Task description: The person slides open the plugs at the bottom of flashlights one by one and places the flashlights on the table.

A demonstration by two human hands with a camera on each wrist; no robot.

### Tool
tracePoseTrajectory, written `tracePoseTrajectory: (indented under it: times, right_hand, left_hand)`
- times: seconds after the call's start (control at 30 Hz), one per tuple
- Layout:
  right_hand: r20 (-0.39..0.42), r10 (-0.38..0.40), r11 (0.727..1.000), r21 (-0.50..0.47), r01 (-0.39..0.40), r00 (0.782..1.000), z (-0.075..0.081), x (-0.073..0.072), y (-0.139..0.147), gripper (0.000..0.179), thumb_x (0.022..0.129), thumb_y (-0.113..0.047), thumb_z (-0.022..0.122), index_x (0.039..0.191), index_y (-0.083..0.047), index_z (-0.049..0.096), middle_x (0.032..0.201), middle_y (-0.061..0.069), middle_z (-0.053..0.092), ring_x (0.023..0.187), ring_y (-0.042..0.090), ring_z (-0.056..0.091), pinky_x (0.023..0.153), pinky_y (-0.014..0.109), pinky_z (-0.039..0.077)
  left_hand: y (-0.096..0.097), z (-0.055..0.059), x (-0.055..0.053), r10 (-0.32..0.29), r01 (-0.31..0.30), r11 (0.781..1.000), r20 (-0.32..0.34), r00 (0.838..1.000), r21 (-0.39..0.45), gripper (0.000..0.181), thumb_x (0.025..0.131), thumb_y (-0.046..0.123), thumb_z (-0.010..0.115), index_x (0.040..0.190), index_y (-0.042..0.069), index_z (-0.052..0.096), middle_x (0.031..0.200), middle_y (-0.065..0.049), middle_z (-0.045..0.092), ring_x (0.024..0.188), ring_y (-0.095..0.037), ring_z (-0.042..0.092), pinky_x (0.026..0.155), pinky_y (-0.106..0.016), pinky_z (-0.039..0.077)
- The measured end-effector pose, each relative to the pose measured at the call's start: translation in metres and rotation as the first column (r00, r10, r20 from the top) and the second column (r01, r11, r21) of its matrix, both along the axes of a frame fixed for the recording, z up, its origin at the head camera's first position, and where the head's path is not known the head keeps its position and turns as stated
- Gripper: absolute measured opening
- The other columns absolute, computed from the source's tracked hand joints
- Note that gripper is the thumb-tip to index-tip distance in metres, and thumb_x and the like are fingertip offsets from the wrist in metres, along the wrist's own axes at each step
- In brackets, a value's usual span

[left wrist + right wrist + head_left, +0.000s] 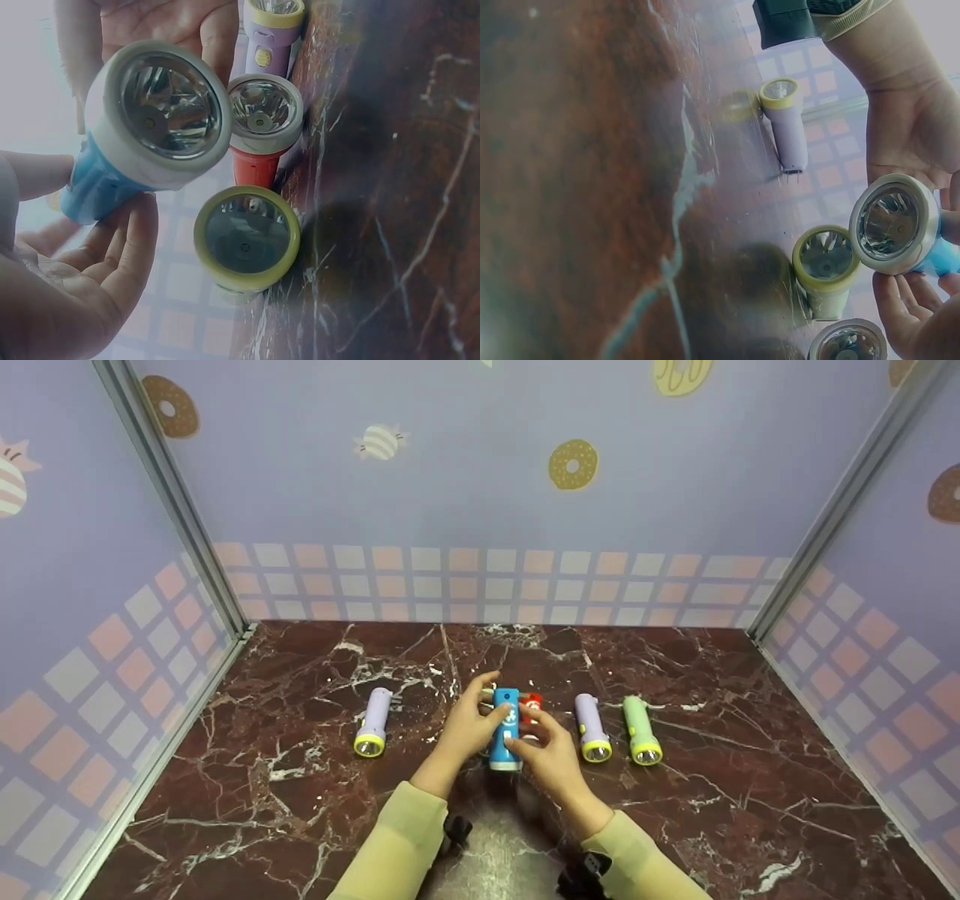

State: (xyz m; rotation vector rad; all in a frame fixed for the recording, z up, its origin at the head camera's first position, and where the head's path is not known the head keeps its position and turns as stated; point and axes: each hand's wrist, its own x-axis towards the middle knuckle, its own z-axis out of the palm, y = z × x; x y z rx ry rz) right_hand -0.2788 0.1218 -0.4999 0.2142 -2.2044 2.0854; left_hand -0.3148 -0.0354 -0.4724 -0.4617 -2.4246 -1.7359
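Observation:
In the head view a blue flashlight (506, 727) with a white head is held up off the table, lens toward the person. My left hand (469, 724) grips its left side, thumb against the body. On the opposite side my right hand (553, 754) holds it too, its thumb on the body near the white switch. The left wrist view shows the lens (169, 105) close up, with left fingers curled beneath the blue barrel. Just behind stand a red flashlight (532, 706), partly covered by the right hand, and a green one (827, 274), mostly hidden from the head view.
A purple flashlight (375, 724) lies to the left. On the right are another purple flashlight (591, 727) and a green flashlight (642, 729). The dark red marble tabletop (247, 810) is enclosed by patterned panels (480, 510) at the back and both sides.

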Motion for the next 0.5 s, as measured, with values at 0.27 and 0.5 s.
tracePoseTrajectory:
  times: [0.27, 0.5]
  right_hand:
    - [0.032, -0.011, 0.999, -0.038, 0.012, 0.999, 0.0016, -0.0003, 0.0007, 0.058, 0.088, 0.002, 0.073, 0.142, 0.004, 0.054, 0.124, 0.03, 0.068, 0.095, 0.023, 0.073, 0.077, 0.022, 0.057]
    - [0.028, -0.027, 0.998, -0.049, 0.028, 0.999, 0.0016, -0.0013, 0.0018, 0.059, 0.087, 0.003, 0.072, 0.143, 0.005, 0.053, 0.126, 0.031, 0.066, 0.103, 0.028, 0.071, 0.082, 0.022, 0.057]
  left_hand:
    - [0.0021, 0.0036, 0.0023, 0.042, -0.042, 0.999, 0.018, 0.999, -0.023, 0.057, 0.097, 0.021, 0.071, 0.145, 0.0, 0.05, 0.122, -0.028, 0.067, 0.102, -0.039, 0.071, 0.087, -0.049, 0.061]
    - [0.0028, 0.0052, 0.0038, 0.039, -0.039, 0.999, 0.057, 0.998, -0.015, 0.056, 0.095, 0.022, 0.074, 0.143, 0.002, 0.053, 0.125, -0.026, 0.067, 0.105, -0.039, 0.071, 0.078, -0.043, 0.064]
